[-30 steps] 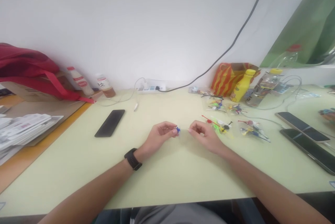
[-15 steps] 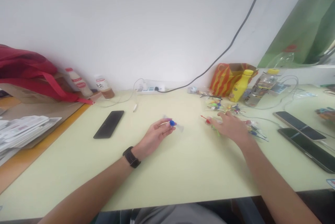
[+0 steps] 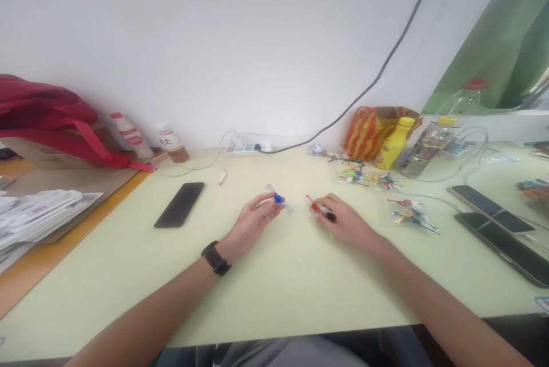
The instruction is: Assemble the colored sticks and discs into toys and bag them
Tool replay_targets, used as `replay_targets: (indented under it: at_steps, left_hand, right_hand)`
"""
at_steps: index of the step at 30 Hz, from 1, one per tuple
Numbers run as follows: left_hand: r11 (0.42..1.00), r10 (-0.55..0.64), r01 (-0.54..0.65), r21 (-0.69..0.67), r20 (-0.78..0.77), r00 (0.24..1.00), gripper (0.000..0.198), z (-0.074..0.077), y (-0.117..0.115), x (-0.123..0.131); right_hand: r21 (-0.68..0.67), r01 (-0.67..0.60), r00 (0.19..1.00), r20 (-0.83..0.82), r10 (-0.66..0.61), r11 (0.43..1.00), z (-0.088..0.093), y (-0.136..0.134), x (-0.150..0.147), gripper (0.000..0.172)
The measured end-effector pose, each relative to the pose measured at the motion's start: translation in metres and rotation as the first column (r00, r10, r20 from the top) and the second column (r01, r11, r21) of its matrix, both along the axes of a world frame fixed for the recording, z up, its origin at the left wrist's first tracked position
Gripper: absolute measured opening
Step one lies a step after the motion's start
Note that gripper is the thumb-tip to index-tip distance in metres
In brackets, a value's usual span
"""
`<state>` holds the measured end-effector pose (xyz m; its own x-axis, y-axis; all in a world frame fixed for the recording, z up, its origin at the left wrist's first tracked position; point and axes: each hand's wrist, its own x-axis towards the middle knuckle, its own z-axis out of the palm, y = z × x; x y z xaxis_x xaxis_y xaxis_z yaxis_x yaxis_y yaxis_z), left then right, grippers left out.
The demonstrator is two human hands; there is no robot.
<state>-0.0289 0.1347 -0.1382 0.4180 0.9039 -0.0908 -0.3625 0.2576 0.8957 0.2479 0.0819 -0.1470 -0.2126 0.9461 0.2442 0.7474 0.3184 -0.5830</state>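
Observation:
My left hand (image 3: 253, 223) pinches a small blue plastic piece (image 3: 278, 198) between thumb and fingers. A thin transparent strip or stick runs through it, and my fingers hide part of it. My right hand (image 3: 345, 223) holds a small red and black plastic piece (image 3: 322, 210) with a thin red pointed tip. The hands are close together above the pale green desk (image 3: 300, 292), with a short gap between the two pieces. Nearest my right hand lies a transparent bag of colourful small parts (image 3: 412, 212).
A second bag of parts (image 3: 351, 172) lies farther back. A black phone (image 3: 179, 204) is left of my hands, and two more phones (image 3: 501, 230) are at right. Bottles, a power strip (image 3: 244, 148), cables, papers (image 3: 34, 212) and a red bag (image 3: 43, 115) line the desk's back and left.
My right hand has drawn back from the bags toward my left hand, now holding the red and black piece. My left hand has shifted slightly and still holds the blue piece.

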Motion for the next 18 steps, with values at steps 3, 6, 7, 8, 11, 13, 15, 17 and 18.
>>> replay_targets:
  at_steps: [3, 6, 7, 8, 11, 13, 15, 17, 18]
  left_hand:
    - [0.999, 0.036, -0.036, 0.005, 0.018, 0.999, 0.030, 0.000, 0.002, -0.001]
    - [0.998, 0.059, -0.059, 0.012, 0.026, 0.998, 0.032, 0.002, 0.005, -0.003]
    - [0.998, 0.068, -0.068, 0.012, 0.024, 0.997, 0.032, 0.003, 0.005, -0.003]
    - [0.997, 0.078, -0.079, 0.012, 0.022, 0.997, 0.032, 0.003, 0.006, -0.004]
    - [0.995, 0.102, -0.103, 0.014, 0.012, 0.995, 0.032, 0.004, 0.008, -0.005]
    - [0.994, 0.109, -0.109, 0.009, 0.006, 0.994, 0.032, 0.003, 0.009, -0.005]
    - [0.994, 0.108, -0.108, 0.000, 0.002, 0.994, 0.032, 0.001, 0.009, -0.004]
    - [0.995, 0.097, -0.097, -0.001, -0.001, 0.995, 0.032, 0.000, 0.008, -0.004]
    - [0.995, 0.095, -0.095, 0.000, -0.004, 0.995, 0.031, 0.000, 0.008, -0.004]
  right_hand:
    - [0.009, -0.161, 0.985, -0.066, 0.162, 0.987, 0.004, -0.005, -0.014, 0.034]
    - [0.048, -0.225, 0.968, -0.102, 0.229, 0.973, 0.013, -0.009, -0.019, 0.041]
    - [0.070, -0.200, 0.974, -0.096, 0.206, 0.977, 0.016, -0.009, -0.017, 0.040]
    - [0.092, -0.155, 0.983, -0.079, 0.163, 0.984, 0.018, -0.009, -0.013, 0.039]
    - [0.148, 0.065, 0.996, 0.044, -0.073, 0.987, 0.020, -0.005, 0.005, 0.032]
    - [0.178, 0.237, 0.945, 0.185, -0.269, 0.955, 0.017, -0.001, 0.020, 0.029]
    - [0.173, 0.366, 0.856, 0.322, -0.404, 0.914, 0.013, 0.002, 0.033, 0.032]
    - [0.117, 0.432, 0.805, 0.397, -0.441, 0.894, 0.011, 0.003, 0.041, 0.037]
    - [0.074, 0.443, 0.808, 0.399, -0.434, 0.893, 0.011, 0.003, 0.043, 0.038]
